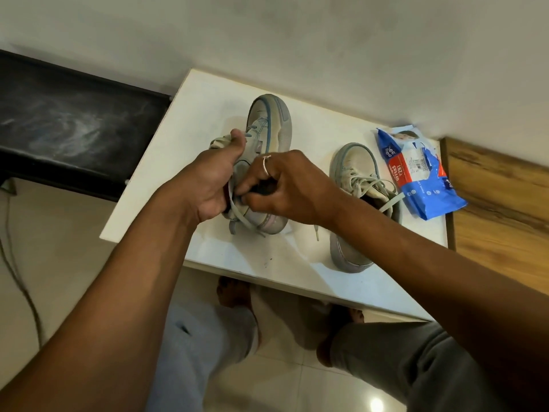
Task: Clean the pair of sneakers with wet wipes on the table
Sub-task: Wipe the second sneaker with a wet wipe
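1. Sneakers first: the left sneaker (pixel 269 138) is tipped onto its side near the middle of the white surface (pixel 190 114), toe pointing away toward the wall and heel toward the person, so its long axis runs pretty much straight out from the body.
2. The left hand (pixel 212 182) is wrapped around the tongue and collar, thumb up top, so that grip is closed on the shoe.
3. The right hand (pixel 285 185) is curled at the heel opening, fingertips pinched on something there. Could be a lace or a bit of wipe, can't be told from here, it's hidden by the fingers.
4. The right sneaker (pixel 361 203) is left upright and untouched, just to the right, laces loose.
5. The wet wipes pack (pixel 416 171) is parked at the far right edge, just beside that second shoe, so it's clearly nearer the right hand. Probably any next wipe gets grabbed from that side.
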Demonstrator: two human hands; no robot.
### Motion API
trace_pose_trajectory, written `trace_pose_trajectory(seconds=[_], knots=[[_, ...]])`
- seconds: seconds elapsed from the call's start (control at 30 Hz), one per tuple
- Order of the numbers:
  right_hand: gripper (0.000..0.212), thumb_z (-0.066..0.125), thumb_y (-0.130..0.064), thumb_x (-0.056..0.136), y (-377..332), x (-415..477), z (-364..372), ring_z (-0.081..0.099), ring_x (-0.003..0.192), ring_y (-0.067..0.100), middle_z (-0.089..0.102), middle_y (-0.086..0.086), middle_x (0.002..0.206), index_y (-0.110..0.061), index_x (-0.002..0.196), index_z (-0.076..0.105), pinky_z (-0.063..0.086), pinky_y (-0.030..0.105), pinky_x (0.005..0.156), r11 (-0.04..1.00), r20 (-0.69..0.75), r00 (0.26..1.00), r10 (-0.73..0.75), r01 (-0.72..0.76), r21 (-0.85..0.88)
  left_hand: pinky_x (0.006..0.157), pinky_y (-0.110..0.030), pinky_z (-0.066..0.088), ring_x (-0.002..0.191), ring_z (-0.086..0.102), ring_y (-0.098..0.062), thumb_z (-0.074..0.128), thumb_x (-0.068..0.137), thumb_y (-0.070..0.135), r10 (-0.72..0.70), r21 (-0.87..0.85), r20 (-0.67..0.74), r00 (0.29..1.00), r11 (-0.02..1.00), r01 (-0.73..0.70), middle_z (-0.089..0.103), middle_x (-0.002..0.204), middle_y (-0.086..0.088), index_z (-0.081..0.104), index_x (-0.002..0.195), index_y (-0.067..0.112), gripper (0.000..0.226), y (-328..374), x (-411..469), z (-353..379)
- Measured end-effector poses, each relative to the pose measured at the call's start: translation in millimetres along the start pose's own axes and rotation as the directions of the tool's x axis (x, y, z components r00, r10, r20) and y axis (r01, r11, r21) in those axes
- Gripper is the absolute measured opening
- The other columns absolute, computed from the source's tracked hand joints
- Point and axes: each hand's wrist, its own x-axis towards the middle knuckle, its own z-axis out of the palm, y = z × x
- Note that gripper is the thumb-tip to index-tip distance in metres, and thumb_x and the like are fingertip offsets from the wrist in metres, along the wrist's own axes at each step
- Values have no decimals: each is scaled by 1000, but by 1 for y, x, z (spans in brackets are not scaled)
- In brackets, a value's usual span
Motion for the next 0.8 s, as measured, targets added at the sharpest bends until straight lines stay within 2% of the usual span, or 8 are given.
trace_pose_trajectory(seconds=[0.1, 0.2, 0.27, 0.43, 0.57, 0.67, 0.73, 0.8], knots=[[12, 75, -14, 77, 6, 3, -10, 64, 76, 6, 70, -9, 85, -18, 88, 78, 53, 22, 70, 999, 20, 1000, -2, 3, -45, 90, -42, 53, 105, 67, -23, 37, 95, 57, -7, 5, 16, 1000, 1000, 7, 70, 114, -7, 60, 125, 23, 51, 1, 0, 1], [14, 74, -16, 79, 16, 8, -14, 58, 73, -2, 65, -11, 87, -17, 93, 77, 44, 8, 69, 991, -162, 986, 35, -56, -122, 89, -44, 53, 105, 67, -23, 33, 95, 59, -7, 3, 24, 1000, 1000, 7, 69, 115, -8, 61, 124, 23, 54, 2, 0, 7], [15, 74, -16, 82, 16, 8, -9, 56, 73, -2, 65, -9, 88, -16, 96, 77, 41, 6, 70, 992, -223, 974, 41, -67, -109, 89, -46, 53, 105, 67, -24, 30, 95, 59, -6, -23, 26, 1000, 1000, 6, 69, 116, -8, 60, 125, 23, 56, 1, -1, 7], [9, 78, -14, 78, 7, -2, -3, 62, 75, 5, 67, -10, 82, -16, 87, 78, 44, 10, 68, 999, -83, 997, -4, 1, -37, 92, -43, 51, 108, 66, -24, 20, 95, 62, -31, -75, 54, 998, 997, 35, 68, 118, -9, 58, 127, 20, 65, 3, -1, 1], [10, 76, -16, 78, 18, 4, -13, 61, 76, 7, 68, -4, 85, -14, 88, 77, 50, 20, 69, 993, -183, 981, 58, -76, -96, 97, -42, 48, 112, 63, -25, 20, 96, 60, -22, -99, 86, 996, 995, 30, 65, 123, -11, 56, 129, 17, 65, 2, 2, 6], [14, 72, -17, 82, 16, 8, -9, 60, 79, 7, 69, -3, 88, -15, 95, 77, 48, 20, 73, 991, -275, 961, 38, -71, -112, 95, -41, 50, 111, 64, -23, 20, 96, 59, -6, -102, 85, 996, 995, 14, 66, 121, -10, 57, 126, 18, 63, 1, 1, 8], [15, 72, -17, 83, 10, 8, -4, 61, 80, 6, 70, -3, 89, -16, 97, 77, 48, 19, 73, 996, -266, 964, 15, -38, -81, 94, -42, 51, 111, 64, -22, 20, 96, 60, -1, -85, 89, 996, 996, 8, 66, 120, -10, 56, 129, 19, 63, 2, -1, 7], [13, 74, -15, 81, 8, 4, -2, 63, 80, 6, 70, -4, 88, -17, 94, 77, 48, 17, 72, 1000, -184, 983, 13, -16, -16, 91, -41, 53, 108, 66, -22, 20, 96, 60, -4, -61, 63, 998, 998, 8, 68, 118, -9, 57, 128, 19, 63, 3, -3, 6]])
